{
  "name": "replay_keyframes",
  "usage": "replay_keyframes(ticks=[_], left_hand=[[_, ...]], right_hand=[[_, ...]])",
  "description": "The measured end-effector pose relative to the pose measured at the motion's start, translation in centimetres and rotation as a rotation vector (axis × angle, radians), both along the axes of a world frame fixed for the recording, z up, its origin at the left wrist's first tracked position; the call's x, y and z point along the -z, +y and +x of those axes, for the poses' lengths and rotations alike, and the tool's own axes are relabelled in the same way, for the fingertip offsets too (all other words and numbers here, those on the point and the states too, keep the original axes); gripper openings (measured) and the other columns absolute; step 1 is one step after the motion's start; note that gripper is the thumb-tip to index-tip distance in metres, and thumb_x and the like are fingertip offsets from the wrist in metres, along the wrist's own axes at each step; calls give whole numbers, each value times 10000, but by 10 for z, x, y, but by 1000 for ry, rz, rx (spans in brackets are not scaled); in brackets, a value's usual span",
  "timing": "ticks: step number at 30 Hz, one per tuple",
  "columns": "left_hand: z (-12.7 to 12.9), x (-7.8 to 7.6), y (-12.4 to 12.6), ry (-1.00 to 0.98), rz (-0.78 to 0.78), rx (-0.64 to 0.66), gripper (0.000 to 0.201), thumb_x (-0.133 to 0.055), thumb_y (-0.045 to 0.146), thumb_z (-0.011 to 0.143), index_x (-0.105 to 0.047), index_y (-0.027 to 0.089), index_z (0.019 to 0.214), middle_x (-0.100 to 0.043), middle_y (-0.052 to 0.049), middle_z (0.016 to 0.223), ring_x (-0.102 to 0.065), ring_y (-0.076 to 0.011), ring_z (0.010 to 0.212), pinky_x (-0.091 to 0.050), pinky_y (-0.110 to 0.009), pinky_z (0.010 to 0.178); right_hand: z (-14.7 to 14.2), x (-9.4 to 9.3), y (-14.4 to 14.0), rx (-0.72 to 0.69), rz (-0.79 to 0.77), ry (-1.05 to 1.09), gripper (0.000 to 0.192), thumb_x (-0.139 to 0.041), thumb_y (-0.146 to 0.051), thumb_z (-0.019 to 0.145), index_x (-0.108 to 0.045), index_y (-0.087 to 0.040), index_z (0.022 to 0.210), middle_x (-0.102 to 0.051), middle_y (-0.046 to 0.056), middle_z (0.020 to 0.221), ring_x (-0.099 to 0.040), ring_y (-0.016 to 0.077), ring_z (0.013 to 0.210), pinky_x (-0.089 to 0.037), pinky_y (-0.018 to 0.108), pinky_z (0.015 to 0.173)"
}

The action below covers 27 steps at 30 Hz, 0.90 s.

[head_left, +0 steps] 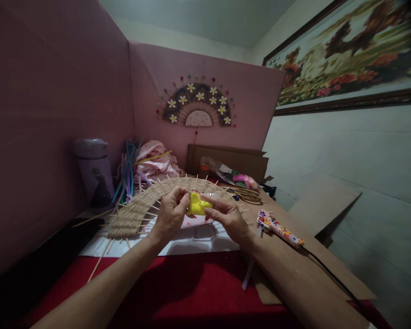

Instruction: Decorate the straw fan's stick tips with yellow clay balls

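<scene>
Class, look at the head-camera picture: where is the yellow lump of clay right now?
The yellow lump sits mid-picture, pinched between the left hand and right hand, just in front of the woven arch.

Head camera looks forward and down, close, edges perhaps distorted

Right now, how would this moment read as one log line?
left hand + right hand: pinching soft yellow lump | below: woven straw fan-shaped piece | right: spotted glue gun
</scene>
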State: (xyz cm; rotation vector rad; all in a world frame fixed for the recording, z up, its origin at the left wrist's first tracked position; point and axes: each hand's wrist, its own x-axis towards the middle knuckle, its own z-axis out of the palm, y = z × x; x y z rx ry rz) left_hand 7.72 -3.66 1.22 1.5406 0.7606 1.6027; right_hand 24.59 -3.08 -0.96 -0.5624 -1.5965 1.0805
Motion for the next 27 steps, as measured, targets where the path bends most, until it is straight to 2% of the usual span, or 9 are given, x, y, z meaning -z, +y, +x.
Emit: replay_keyframes(ticks=[8, 12, 17, 27], left_hand=[[0, 0, -2, 34, 0, 27, 194, -591, 323, 787, -530, 140, 772, -563, 31, 659, -577, -97, 516, -539, -231, 400], [1, 0, -2, 40, 8, 40, 191, -587, 320, 791, -534, 139, 765, -555, 33, 645, -569, -95, 511, -533, -225, 399], [0, -2, -3, 29, -3, 61, 212, -603, 341, 774, -544, 138, 768, -563, 26, 661, -580, -104, 530, -546, -240, 418], [-2, -3, -2, 68, -26, 61, 254, -628, 381, 755, -565, 135, 741, -583, 19, 612, -583, -101, 504, -524, -215, 445]], right_hand=[[2, 0, 1, -15, 8, 1, 274, -721, -331, 745, -722, -293, 1016, -660, 20, 912, -571, 116, 751, -489, 266, 683], [3, 4, 3, -15, 1, -2, 282, -708, -307, 761, -709, -304, 1043, -667, 20, 931, -580, 121, 762, -492, 268, 675], [1, 6, 5, -40, -21, 63, 303, -726, -284, 739, -709, -308, 1040, -672, 18, 1035, -602, 148, 893, -497, 308, 805], [2, 7, 5, -36, -65, 111, 301, -747, -353, 712, -723, -264, 999, -694, 28, 971, -624, 171, 886, -494, 340, 817]])
